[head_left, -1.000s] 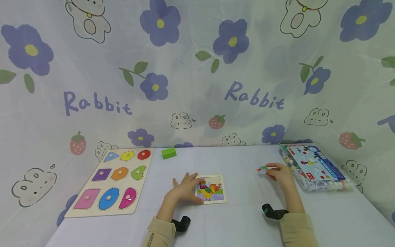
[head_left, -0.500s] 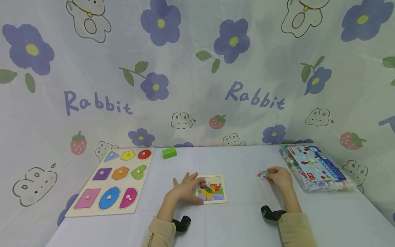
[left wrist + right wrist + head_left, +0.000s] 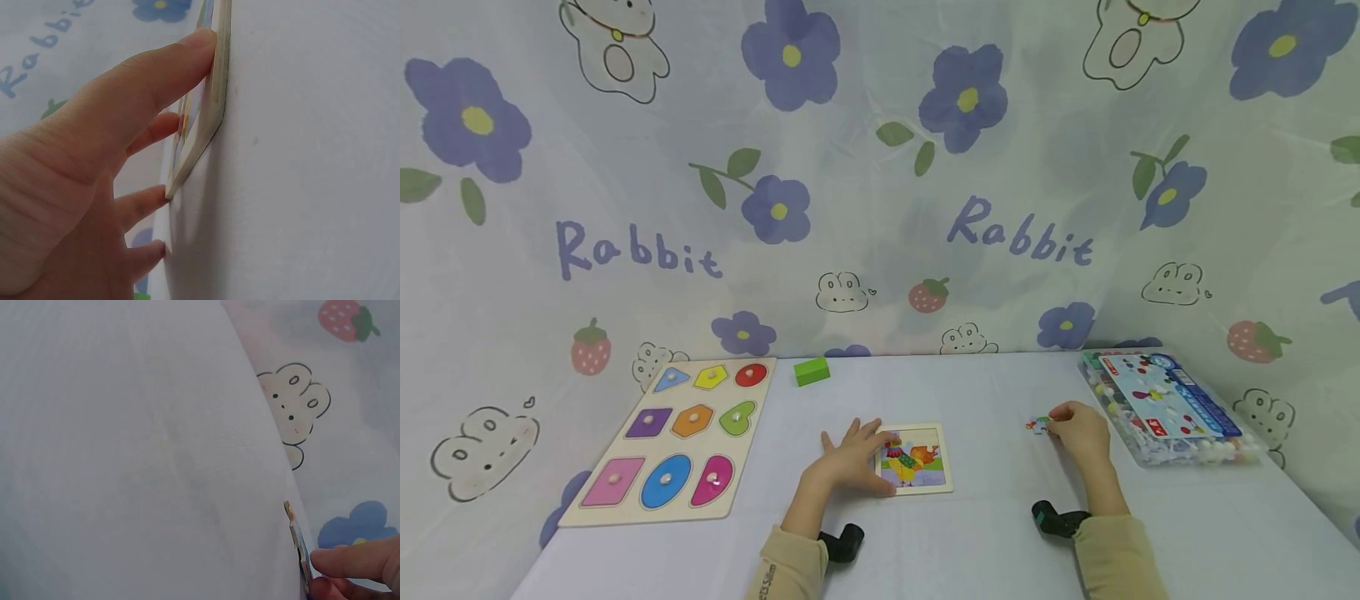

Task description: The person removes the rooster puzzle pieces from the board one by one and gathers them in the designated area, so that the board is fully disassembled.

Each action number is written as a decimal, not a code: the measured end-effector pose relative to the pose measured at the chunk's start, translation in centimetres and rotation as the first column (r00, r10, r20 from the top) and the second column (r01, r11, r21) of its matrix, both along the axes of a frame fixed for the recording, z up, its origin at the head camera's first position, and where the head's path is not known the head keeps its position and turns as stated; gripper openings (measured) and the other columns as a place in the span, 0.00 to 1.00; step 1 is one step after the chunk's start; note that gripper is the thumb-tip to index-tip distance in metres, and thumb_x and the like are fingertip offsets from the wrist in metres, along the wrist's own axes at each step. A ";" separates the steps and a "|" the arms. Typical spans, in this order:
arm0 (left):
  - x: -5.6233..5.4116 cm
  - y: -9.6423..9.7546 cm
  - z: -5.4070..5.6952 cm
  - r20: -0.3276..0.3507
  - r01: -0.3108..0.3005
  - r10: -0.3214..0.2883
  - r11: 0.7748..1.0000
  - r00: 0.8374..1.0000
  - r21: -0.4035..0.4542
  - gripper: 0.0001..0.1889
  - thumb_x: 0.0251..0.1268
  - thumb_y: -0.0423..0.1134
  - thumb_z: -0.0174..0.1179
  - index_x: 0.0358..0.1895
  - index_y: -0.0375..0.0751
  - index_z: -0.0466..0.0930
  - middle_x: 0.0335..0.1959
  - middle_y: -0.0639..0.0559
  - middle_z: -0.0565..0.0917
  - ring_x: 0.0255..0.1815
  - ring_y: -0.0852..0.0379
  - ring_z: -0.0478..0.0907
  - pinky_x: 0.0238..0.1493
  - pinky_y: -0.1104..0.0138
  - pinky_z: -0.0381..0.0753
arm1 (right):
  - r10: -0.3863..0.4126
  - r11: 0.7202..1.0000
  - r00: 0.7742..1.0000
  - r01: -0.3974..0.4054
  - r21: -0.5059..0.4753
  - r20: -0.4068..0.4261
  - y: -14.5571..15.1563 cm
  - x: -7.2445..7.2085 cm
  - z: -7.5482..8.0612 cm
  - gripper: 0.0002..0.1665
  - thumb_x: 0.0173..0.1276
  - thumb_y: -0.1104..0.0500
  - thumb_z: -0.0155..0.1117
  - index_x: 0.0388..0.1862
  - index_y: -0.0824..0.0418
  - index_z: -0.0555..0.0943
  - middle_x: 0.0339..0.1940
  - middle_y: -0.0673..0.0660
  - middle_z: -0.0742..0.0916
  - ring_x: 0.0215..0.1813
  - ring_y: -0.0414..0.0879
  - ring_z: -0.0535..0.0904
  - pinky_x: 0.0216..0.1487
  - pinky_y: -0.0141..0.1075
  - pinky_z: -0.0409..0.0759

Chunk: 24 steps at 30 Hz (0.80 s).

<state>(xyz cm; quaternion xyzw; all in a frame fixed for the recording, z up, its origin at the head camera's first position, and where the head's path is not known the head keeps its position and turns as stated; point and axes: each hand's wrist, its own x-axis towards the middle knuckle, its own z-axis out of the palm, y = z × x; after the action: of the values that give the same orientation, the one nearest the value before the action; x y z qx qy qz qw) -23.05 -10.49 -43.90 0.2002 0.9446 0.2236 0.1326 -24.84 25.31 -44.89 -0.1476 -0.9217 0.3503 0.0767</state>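
A small wooden jigsaw puzzle (image 3: pixel 913 475) with a colourful rooster picture lies flat in a pale frame near the middle of the table. My left hand (image 3: pixel 848 462) rests on its left side with spread fingers. In the left wrist view, the thumb (image 3: pixel 156 72) presses the frame's border (image 3: pixel 203 125), and other fingertips touch the picture and the frame's edge. At the right, my right hand (image 3: pixel 1082 433) pinches a small colourful puzzle piece (image 3: pixel 1037 426) by its right end, at the tabletop. The right wrist view shows that piece (image 3: pixel 296 540) edge-on beside the fingertips.
A wooden shape board (image 3: pixel 737 454) with knobbed pieces lies at the left. Behind the puzzle sits a green block (image 3: pixel 812 372). To the right stands a clear plastic box (image 3: pixel 1165 408) of beads with a printed lid. A patterned curtain (image 3: pixel 880 250) hangs behind the table.
My right hand has come down and slightly nearer with the puzzle piece, which now shows its printed face lower on the table. The left hand and the rooster puzzle have stayed put.
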 end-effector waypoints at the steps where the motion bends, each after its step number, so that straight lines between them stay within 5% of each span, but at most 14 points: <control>1: 0.0 0.0 0.0 0.001 0.000 0.000 1.000 1.000 0.000 0.36 0.41 0.50 0.72 0.59 0.55 0.71 0.71 0.45 0.57 0.72 0.36 0.42 0.55 0.27 0.30 | -0.001 1.000 1.000 0.001 0.002 -0.009 0.0 0.0 0.0 0.08 0.56 0.64 0.64 0.33 0.68 0.79 0.30 0.62 0.83 0.34 0.53 0.75 0.33 0.42 0.67; 7: 0.0 0.0 0.0 0.002 -0.002 0.002 1.000 1.000 -0.001 0.36 0.41 0.50 0.72 0.60 0.55 0.71 0.71 0.45 0.57 0.72 0.36 0.42 0.55 0.27 0.29 | -0.001 1.000 0.996 0.000 -0.006 -0.088 -0.3 0.1 0.0 0.09 0.58 0.62 0.63 0.35 0.67 0.80 0.31 0.62 0.84 0.34 0.52 0.76 0.31 0.37 0.67; 12: 0.0 -0.1 -0.1 0.003 -0.002 0.002 1.000 1.000 0.003 0.38 0.41 0.50 0.72 0.61 0.55 0.69 0.71 0.45 0.57 0.72 0.36 0.42 0.54 0.27 0.29 | 0.019 0.992 0.992 -0.035 -0.121 -0.126 -0.7 -0.3 0.3 0.12 0.60 0.60 0.63 0.39 0.68 0.79 0.34 0.63 0.84 0.32 0.50 0.77 0.28 0.33 0.73; 19: -0.2 0.0 -0.3 -0.016 0.001 -0.001 1.000 1.000 0.004 0.40 0.41 0.51 0.72 0.62 0.54 0.66 0.71 0.46 0.58 0.72 0.36 0.43 0.54 0.27 0.30 | 0.066 0.917 0.991 -0.107 -0.384 -0.120 -2.1 -0.9 1.2 0.17 0.63 0.59 0.62 0.46 0.70 0.77 0.37 0.57 0.83 0.30 0.37 0.77 0.33 0.29 0.78; 24: -0.1 0.0 -0.4 -0.010 -0.006 0.006 1.000 1.000 0.004 0.42 0.40 0.51 0.72 0.64 0.53 0.65 0.71 0.46 0.58 0.72 0.36 0.43 0.54 0.27 0.29 | 0.086 0.875 0.986 -0.145 -0.462 -0.145 -3.3 -0.9 1.6 0.17 0.64 0.61 0.61 0.48 0.71 0.76 0.34 0.54 0.83 0.32 0.42 0.79 0.33 0.30 0.78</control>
<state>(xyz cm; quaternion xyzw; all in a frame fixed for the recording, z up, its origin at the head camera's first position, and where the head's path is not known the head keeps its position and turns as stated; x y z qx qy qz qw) -23.18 -10.52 -44.25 0.1989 0.9455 0.2247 0.1267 -25.75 22.05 -43.30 -0.0852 -0.8098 0.5759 0.0726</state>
